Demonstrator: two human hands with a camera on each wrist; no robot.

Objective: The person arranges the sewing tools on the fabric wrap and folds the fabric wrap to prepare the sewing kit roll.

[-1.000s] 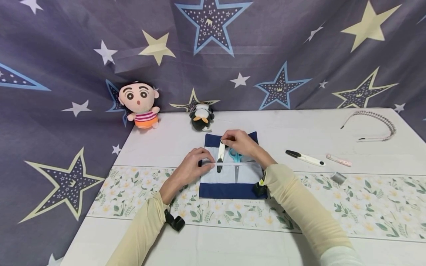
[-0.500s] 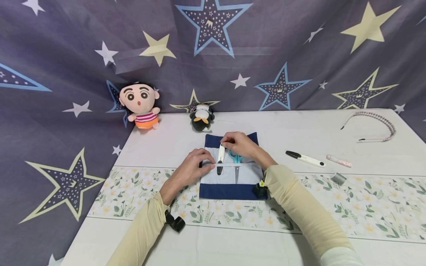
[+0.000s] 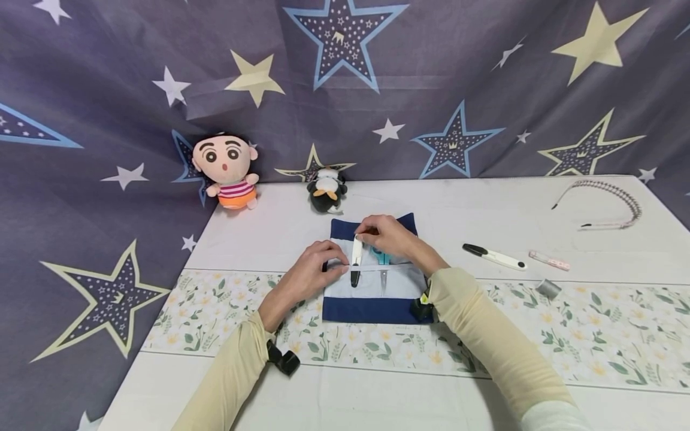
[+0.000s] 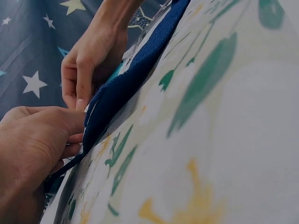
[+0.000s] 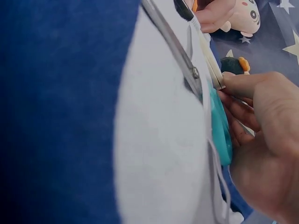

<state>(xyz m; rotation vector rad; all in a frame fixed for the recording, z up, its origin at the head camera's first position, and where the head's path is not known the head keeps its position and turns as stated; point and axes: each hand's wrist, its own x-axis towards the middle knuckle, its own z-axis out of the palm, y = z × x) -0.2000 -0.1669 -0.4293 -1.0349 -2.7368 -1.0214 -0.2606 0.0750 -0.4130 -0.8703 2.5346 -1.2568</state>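
A navy and pale-grey cloth organizer (image 3: pixel 377 310) lies flat, crossed by a thin white elastic band (image 3: pixel 396 267). Under the band at its left sits a slim white tool with a black end (image 3: pixel 357 254), the black end pointing toward me. My right hand (image 3: pixel 389 232) pinches the tool's white far end between thumb and fingers. At the organizer's left edge, my left hand (image 3: pixel 315 266) pinches the elastic band. Scissors with teal handles (image 5: pixel 218 126) are tucked under the band right of the tool, partly hidden by my right hand in the head view.
A similar black-and-white tool (image 3: pixel 494 257), a pink slim item (image 3: pixel 548 260) and a grey spool (image 3: pixel 548 288) lie to the right. A headband (image 3: pixel 628 200) is farther back. A doll (image 3: pixel 229 170) and a penguin plush (image 3: pixel 326 191) stand at the back left.
My right hand has drawn slightly toward me, and the tool has slid a little farther under the band. The left hand stays in place.
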